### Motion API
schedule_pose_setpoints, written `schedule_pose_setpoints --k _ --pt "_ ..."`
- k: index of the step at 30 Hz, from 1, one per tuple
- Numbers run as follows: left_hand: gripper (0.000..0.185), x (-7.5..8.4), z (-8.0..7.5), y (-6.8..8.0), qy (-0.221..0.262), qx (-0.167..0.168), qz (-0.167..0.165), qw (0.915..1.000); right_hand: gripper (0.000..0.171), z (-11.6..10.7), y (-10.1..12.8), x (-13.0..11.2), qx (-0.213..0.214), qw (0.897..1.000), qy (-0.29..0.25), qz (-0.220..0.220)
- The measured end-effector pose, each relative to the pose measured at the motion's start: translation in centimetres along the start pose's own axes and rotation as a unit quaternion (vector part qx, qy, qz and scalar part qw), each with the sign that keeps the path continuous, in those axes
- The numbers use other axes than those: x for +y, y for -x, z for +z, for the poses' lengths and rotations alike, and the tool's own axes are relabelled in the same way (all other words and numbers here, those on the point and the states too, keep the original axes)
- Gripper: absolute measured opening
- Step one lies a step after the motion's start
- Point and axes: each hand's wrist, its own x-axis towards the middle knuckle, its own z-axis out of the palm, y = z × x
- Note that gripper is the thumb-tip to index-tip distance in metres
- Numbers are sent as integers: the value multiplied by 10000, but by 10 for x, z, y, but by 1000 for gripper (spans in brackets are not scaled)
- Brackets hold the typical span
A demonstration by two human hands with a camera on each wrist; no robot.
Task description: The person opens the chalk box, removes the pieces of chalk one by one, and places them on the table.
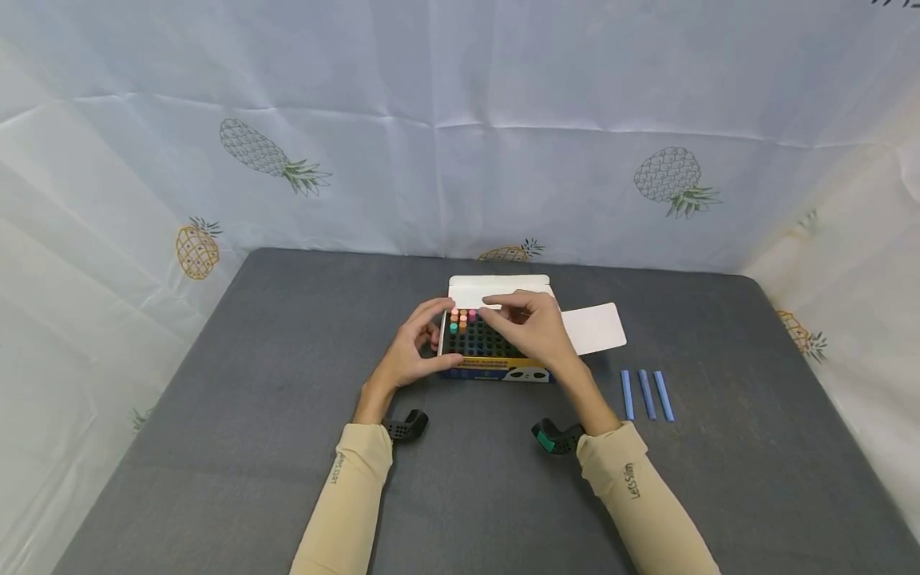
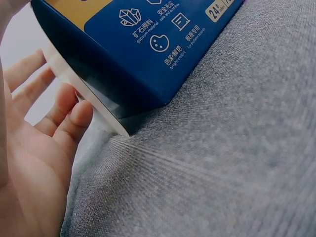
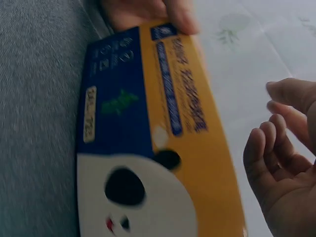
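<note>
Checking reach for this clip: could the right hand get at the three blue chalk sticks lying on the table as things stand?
Probably yes. The right hand hovers over the chalk box, holding nothing that I can see, and the blue chalk sticks lie in the open on its own side with bare table between.

The open blue-and-yellow chalk box (image 1: 496, 351) sits mid-table, a few coloured chalks (image 1: 462, 318) upright inside.

head: above, forward-down | wrists: close, share box (image 1: 496, 351)
</note>
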Motion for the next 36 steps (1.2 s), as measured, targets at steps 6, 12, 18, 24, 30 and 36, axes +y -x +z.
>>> schedule_pose_setpoints --k 6,12,18,24,30,36 --pt "78 -2 2 1 25 -3 75 10000 22 14 -5 5 -149 9992 366 68" --pt "82 0 3 -2 39 39 160 9999 17 20 -6 12 -38 9989 474 50" --pt "82 1 3 0 35 6 48 10000 19 23 -6 11 -67 9973 693 234" --pt "76 -1 2 2 66 16 8 10000 19 29 -8 12 -19 9947 928 432" --pt "80 -1 1 2 83 22 33 10000 17 32 -7 12 167 9935 1051 414" --pt "81 0 0 1 85 39 -26 10000 15 33 -9 11 241 9928 1140 282"
